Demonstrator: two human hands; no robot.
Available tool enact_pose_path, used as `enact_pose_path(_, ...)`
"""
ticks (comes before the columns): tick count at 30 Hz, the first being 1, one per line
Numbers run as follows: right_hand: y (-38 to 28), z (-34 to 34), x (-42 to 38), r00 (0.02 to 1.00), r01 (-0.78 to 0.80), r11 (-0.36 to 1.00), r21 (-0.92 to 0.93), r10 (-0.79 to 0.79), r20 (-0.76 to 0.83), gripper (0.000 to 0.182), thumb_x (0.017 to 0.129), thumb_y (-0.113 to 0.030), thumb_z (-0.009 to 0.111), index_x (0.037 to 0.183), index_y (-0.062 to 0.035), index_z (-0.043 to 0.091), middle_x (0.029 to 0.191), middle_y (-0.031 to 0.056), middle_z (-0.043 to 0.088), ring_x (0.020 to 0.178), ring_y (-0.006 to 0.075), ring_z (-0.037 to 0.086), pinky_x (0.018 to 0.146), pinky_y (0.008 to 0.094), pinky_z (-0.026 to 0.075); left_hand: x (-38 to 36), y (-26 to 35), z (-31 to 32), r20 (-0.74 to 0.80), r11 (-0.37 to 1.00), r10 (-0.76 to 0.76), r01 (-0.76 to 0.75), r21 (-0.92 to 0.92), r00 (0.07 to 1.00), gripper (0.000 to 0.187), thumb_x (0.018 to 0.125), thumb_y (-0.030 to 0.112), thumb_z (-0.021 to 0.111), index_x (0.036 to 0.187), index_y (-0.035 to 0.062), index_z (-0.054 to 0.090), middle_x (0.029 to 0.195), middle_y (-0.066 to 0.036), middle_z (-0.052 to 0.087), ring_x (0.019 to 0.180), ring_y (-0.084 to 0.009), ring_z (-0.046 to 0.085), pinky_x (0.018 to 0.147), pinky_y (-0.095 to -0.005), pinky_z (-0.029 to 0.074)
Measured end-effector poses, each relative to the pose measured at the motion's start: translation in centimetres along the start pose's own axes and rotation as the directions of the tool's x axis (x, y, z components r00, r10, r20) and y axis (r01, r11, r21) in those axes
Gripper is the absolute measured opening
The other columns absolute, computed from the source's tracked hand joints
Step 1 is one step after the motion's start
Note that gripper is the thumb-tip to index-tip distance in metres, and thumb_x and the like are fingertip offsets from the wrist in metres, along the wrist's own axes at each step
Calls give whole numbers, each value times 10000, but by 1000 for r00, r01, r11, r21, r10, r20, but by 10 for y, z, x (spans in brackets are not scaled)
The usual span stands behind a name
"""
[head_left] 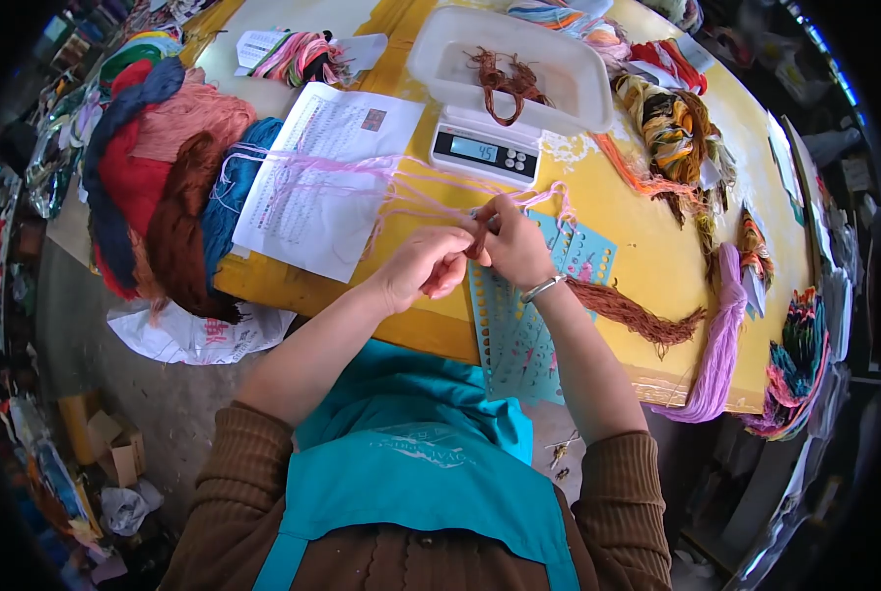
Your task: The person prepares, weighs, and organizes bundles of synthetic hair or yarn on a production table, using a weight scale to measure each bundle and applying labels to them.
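Note:
My left hand (429,264) and my right hand (511,244) meet at the table's front part, with brown thread between their fingers. The fingers of both are bent around it. A brown thread bundle (638,313) stretches to the right from beneath my right wrist. Under my hands lies a light-blue punched card (519,340) with holes along its edges. Pale pink threads (352,165) run across the printed sheet (303,212) toward my hands. Just beyond is a white scale (485,148) reading 45, carrying a clear plastic tray (431,54) with brown thread (505,84) in it.
Large red, brown and blue skeins (155,177) are heaped at the table's left edge. A purple skein (719,335) hangs over the front right edge. Multicoloured bundles (672,123) lie at the right. A pink striped bundle (303,57) is at the back left.

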State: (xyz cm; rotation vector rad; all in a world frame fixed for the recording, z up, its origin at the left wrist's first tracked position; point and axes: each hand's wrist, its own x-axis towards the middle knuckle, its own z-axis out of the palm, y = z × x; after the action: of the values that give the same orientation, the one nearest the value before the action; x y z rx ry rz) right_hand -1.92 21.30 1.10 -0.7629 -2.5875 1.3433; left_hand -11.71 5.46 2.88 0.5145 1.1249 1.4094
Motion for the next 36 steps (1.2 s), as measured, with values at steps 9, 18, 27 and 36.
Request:
enact_pose_path(9,15,-2,7,995,-61,880,470,19,94,599,745,-428,817,1032,31,560,834,99,660,765,122,622,673,274,503,35,-27,6,-208,855,314,-181,486,926,88,900,94,551,896,31,611,603,-24,577,482,-81,514,443,-253,369)
enact_pose_path(18,10,-7,6,977,-106,914,392,22,213,452,828,-310,769,1094,-40,523,705,53,643,568,71,570,533,201,445,35,-26,1,-147,307,509,-19,951,848,112,854,129,589,949,69,598,698,-121,611,627,-254,614,537,-387,456)
enact_pose_path(27,-2,-7,-3,979,-135,871,473,43,200,541,886,-528,619,1009,-15,502,672,56,625,545,132,626,509,253,521,-85,7,-85,-61,520,489,-347,-781,870,249,994,99,432,1200,11,540,550,53,321,405,-32,332,403,-197,283)
enact_pose_path(36,-12,6,-19,991,130,981,-143,-125,48,340,760,-116,593,1096,-91,544,730,108,642,689,326,651,626,416,515,-152,21,-96,-522,764,461,-620,-178,718,68,954,124,538,994,78,568,735,27,470,541,-37,399,468,-183,311)
